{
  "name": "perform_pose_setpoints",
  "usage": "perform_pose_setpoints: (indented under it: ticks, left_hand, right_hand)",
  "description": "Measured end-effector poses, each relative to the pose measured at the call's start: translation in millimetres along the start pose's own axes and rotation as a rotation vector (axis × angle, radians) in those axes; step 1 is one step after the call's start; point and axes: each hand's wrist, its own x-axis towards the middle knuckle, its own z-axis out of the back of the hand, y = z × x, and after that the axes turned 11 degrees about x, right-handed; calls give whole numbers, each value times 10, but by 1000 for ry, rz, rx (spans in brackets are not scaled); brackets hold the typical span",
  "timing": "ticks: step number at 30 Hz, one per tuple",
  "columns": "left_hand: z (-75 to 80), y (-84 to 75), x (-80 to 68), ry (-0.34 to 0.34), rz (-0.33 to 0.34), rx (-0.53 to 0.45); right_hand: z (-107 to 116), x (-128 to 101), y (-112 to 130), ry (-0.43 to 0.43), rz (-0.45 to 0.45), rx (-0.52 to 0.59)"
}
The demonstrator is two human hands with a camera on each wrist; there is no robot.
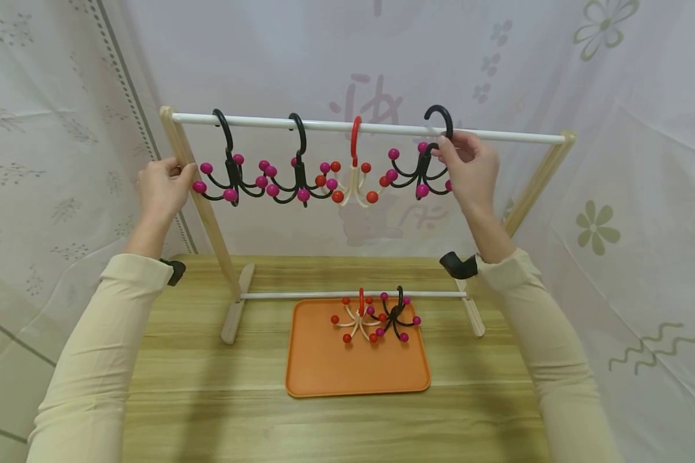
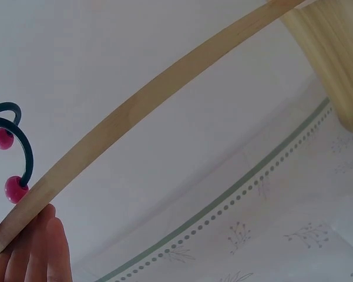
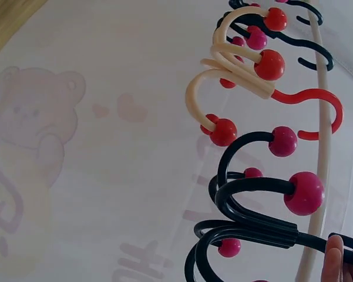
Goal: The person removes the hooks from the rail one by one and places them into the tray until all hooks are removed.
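A wooden desk (image 1: 208, 399) carries a small wooden clothes rack (image 1: 208, 212) with a white top rail (image 1: 498, 134), the landmark here. In front of the rack's foot, an orange tray (image 1: 336, 366) lies on the desk, holding a cream multi-hook with a red top hook and red balls (image 1: 359, 319) touching a black multi-hook with pink balls (image 1: 398, 318). The left hand (image 1: 163, 186) grips the rack's left upright just below the rail, fingers curled round the wood. The right hand (image 1: 469, 168) pinches the stem of a black pink-balled hook (image 1: 425, 154) whose top loop sits over the rail toward its right end. To that hook's left along the rail hang a red-and-cream hook (image 1: 354, 173) and two more black pink-balled hooks (image 1: 266, 170), side by side and nearly touching.
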Motion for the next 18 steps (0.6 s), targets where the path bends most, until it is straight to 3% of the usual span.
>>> perform_pose_setpoints:
  ticks: [9, 18]
  left_hand:
    - [34, 1, -8, 15, -2, -17]
    - [22, -3, -5, 3, -3, -7]
  right_hand:
    - [82, -212, 175, -21, 122, 67]
    - [184, -386, 42, -22, 115, 20]
